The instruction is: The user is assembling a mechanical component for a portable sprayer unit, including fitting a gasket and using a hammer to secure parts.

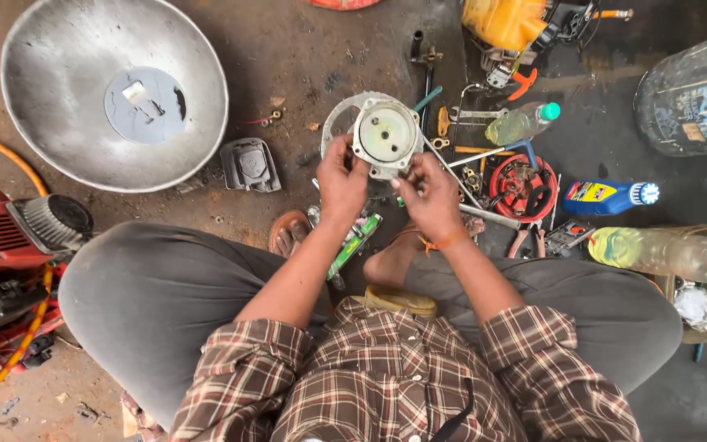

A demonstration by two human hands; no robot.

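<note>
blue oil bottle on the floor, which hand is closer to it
Right. The right hand holds the round metal housing just left of the blue oil bottle; the left hand grips the housing's far side, further off.

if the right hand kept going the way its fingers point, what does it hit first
The right hand points up and left, already touching the round metal housing; past it probably the toothed disc on the floor, though depth is unclear.

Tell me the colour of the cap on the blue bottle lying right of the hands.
White, ribbed cap on the blue bottle; head view.
</note>
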